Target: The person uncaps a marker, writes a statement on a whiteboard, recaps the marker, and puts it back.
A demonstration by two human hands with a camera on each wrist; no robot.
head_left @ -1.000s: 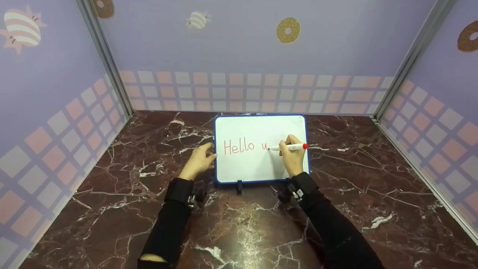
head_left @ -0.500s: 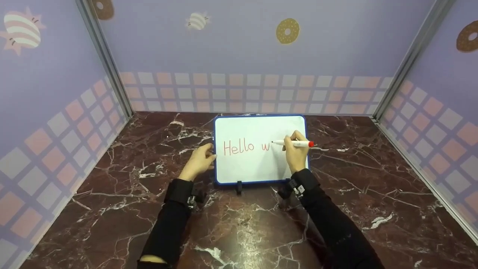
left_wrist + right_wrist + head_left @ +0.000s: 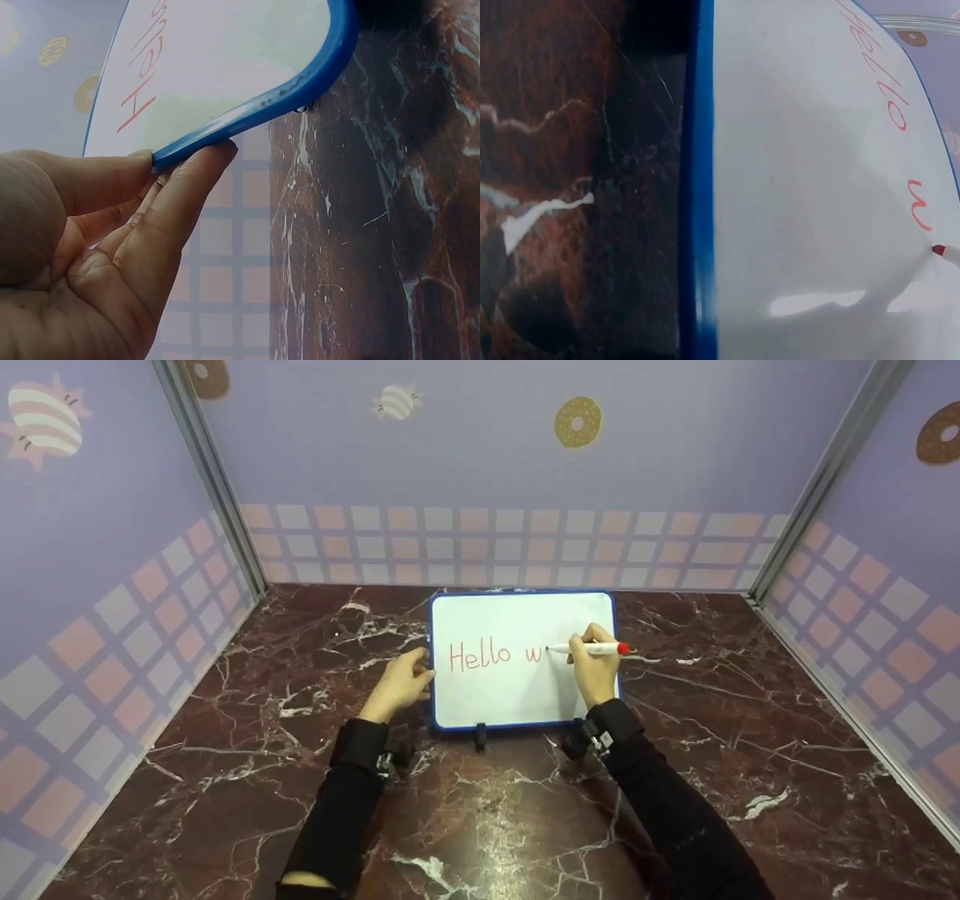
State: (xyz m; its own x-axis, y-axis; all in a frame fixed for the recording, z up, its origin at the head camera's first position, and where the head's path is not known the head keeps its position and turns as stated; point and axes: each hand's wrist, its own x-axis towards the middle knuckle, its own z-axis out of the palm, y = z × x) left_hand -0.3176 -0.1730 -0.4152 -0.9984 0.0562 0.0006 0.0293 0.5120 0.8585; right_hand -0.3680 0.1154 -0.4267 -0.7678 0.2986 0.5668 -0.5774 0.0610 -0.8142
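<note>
"One whiteboard (image 3: 510, 697) in a blue frame (image 3: 247, 116), facing the person. Where is it exactly?"

"Toward the back of the dark red marbled table (image 3: 495, 810), propped up, with a small black support foot (image 3: 481, 736) showing at its lower edge. Red lettering (image 3: 484, 652) across it reads 'Hello w'."

"And the left hand (image 3: 397, 686)?"

"It pinches the board's left side. Seen from the left wrist, thumb and fingers meet the blue frame from either side, well above the lower corner."

"What does the right hand (image 3: 595, 667) do?"

"It grips a white marker (image 3: 606, 648) like a pen, in front of the right half of the board. The marker's red end points right and its tip points left, just beside the 'w'."

"Is the tip touching the surface?"

"I can't tell. From the right wrist, the tip and its shadow come very near each other."

"Anything around them?"

"Black sleeves (image 3: 330, 829) on both arms, with a black strap (image 3: 360, 742) on the left wrist and another on the right. Behind the table rises a lavender wall (image 3: 480, 450), with pink and white squares (image 3: 475, 544) along its base and a printed doughnut (image 3: 564, 423) higher up."
</note>
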